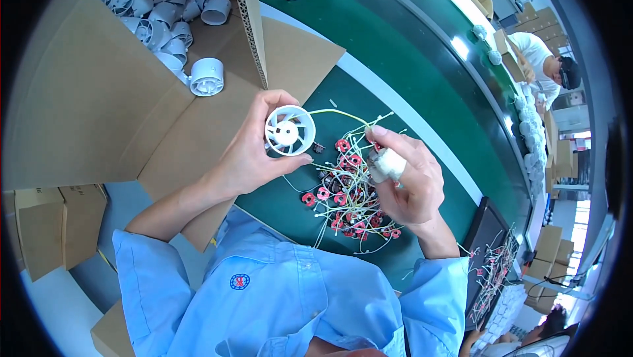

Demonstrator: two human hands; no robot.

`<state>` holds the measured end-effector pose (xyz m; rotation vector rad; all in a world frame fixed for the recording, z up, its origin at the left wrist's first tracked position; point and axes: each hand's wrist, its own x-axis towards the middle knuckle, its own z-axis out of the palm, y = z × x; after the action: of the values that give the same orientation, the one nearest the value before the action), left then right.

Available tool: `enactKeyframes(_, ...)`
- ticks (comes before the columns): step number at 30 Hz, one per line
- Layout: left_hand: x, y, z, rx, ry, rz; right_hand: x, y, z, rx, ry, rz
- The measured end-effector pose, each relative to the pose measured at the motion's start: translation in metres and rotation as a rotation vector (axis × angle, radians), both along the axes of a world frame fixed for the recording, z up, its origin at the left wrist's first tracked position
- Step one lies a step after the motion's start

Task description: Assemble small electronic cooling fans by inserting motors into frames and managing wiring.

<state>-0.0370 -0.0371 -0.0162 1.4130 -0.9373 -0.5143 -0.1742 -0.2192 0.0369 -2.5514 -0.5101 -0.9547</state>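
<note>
The left hand [250,151] curls closed around a white fan housing [290,130]; the right hand [417,182] seemingly pinches its yellow wire [339,113]. This unit looks unfinished: between the grips, red wired motor coils [340,198] lie loose; beyond the left, a carton [72,93] holds more housings [215,10].

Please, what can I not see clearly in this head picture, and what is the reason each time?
Head view: the far end of the yellow wire, covered by the right grip.
Head view: some fingers of the left grip, behind the white fan housing.
Head view: the bottom of the heap of red wired parts, under its own tangle.
Head view: the cardboard box's far side, cut off by the upper edge.
</note>
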Motion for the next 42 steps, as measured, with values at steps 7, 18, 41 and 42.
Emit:
enactKeyframes(7,0.002,-0.001,0.001,0.049,0.025,-0.004,0.007,-0.004,-0.009,-0.151,0.017,0.063)
enactKeyframes(18,-0.001,0.000,0.008,0.122,-0.095,-0.051,-0.005,-0.008,0.018,-0.295,0.047,0.177)
enactKeyframes(41,-0.004,-0.008,0.021,0.117,-0.184,-0.063,0.033,0.019,0.011,1.036,0.822,0.089)
enactKeyframes(42,-0.005,-0.006,0.020,0.102,-0.233,-0.038,0.032,0.020,0.009,1.030,0.821,0.100)
